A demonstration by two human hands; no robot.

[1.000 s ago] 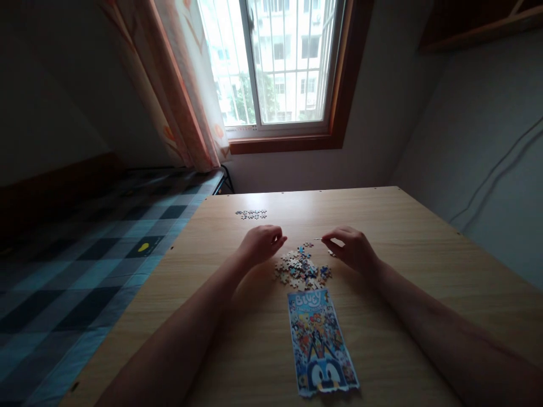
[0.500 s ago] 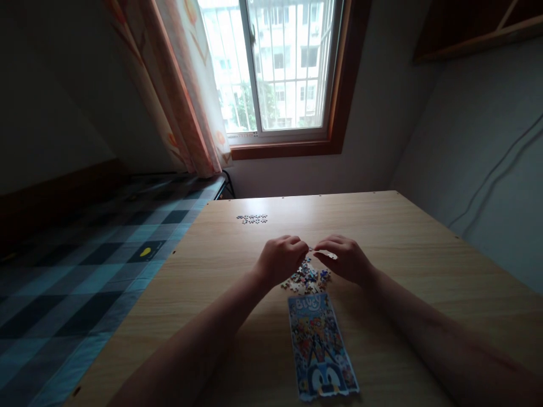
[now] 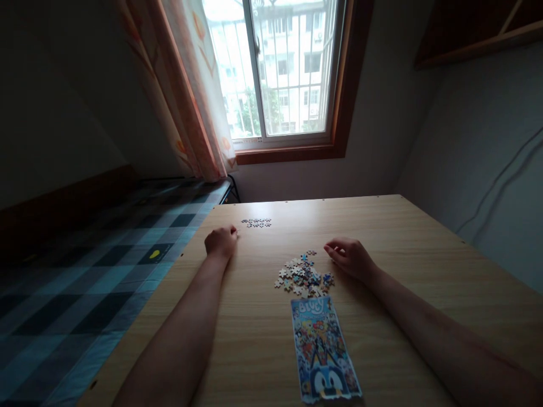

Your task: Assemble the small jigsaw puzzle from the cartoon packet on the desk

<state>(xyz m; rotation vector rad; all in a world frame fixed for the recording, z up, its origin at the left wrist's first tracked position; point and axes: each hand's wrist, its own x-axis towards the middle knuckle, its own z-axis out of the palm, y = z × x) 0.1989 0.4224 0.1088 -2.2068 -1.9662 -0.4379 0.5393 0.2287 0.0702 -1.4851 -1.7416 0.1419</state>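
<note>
The table (image 3: 254,350) is the largest thing; it fills the middle and lower part of the frame. The bed (image 3: 85,265), with a checked cover, takes the left side. On this cover there is a yellow mark (image 3: 155,254), and the small writing beside it cannot be read. The window (image 3: 294,73) is at the top centre, with the curtain (image 3: 190,102) at its left. The sheet (image 3: 326,350) lies at the bottom centre; its title reads "BLUEY", while the line under it is too small to read. Just above the sheet is the pile (image 3: 299,278) of puzzle pieces. A half second ago the left hand partly covered this pile; now the pile is in plain sight.

The right hand (image 3: 348,257) rests to the right of the pile, almost where it was, with bent fingers; whether the tips meet, one cannot tell. The left hand (image 3: 220,242) has moved away to left of centre, near the rows (image 3: 257,223) of pieces. Its thumb and finger pinch a thin piece (image 3: 238,232), whose print cannot be seen.
</note>
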